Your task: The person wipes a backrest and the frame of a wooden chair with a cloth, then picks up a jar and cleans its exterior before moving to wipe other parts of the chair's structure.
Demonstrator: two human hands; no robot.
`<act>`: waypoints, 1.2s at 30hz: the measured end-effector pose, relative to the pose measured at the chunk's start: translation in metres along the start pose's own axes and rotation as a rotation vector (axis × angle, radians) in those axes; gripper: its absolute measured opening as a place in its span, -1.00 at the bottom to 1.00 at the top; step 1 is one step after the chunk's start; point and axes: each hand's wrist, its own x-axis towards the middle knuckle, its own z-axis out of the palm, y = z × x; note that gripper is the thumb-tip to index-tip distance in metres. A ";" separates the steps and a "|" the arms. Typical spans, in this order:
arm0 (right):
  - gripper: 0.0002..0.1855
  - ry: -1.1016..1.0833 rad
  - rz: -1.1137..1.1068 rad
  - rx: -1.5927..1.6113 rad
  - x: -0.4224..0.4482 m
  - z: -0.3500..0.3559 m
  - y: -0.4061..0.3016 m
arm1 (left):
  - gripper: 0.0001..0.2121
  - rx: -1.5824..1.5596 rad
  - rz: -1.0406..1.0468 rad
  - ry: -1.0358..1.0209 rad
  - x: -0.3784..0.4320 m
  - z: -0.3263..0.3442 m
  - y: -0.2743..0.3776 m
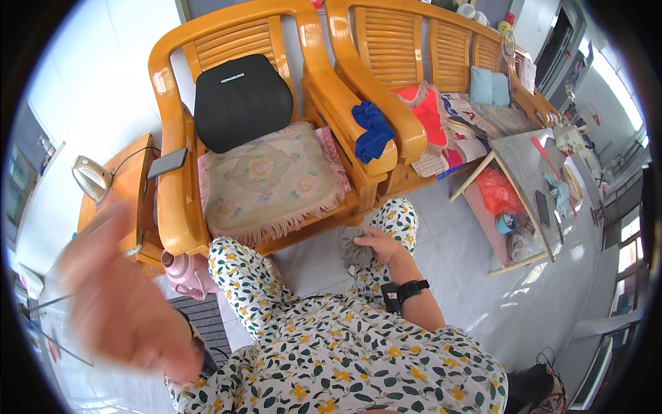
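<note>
Close to the camera on the left, my left hand (121,295) is raised and badly blurred. Its finger positions are unclear, and no object can be made out in it. My right hand (381,246) rests at my right knee, its thumb and fingers on a bunched grey fabric piece (355,247). Lemon-patterned trousers (245,282) cover my legs. Before me stands a wooden armchair (173,227) with a fringed floral seat mat (258,181) and a black back cushion (243,103). A dark blue cloth (372,132) lies over its right armrest, a dark smartphone (167,163) on its left one.
A side table (121,160) with an electric kettle (92,178) stands left; a pink vacuum flask (189,274) is on the floor below. To the right are a wooden bench (388,46) and a low table (517,150) with a red plastic bag (496,191) on its lower shelf.
</note>
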 end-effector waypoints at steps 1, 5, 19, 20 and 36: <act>-0.66 0.013 0.016 0.006 -0.007 -0.008 -0.004 | -0.42 0.161 -0.159 -0.196 -0.015 0.012 -0.014; -0.62 0.082 -0.014 0.121 -0.005 -0.009 -0.008 | -0.55 0.271 -0.374 -0.783 -0.067 0.031 -0.075; -0.52 1.063 -1.028 -0.858 0.042 -0.113 -0.243 | -0.83 0.604 -0.645 -0.712 -0.283 0.040 -0.129; -0.52 1.053 -1.025 -0.862 0.057 -0.123 -0.239 | -0.83 0.608 -0.655 -0.710 -0.281 0.038 -0.129; -0.43 0.796 -0.499 -1.628 0.171 -0.169 -0.302 | -0.87 0.594 -0.874 -0.744 -0.269 0.052 -0.158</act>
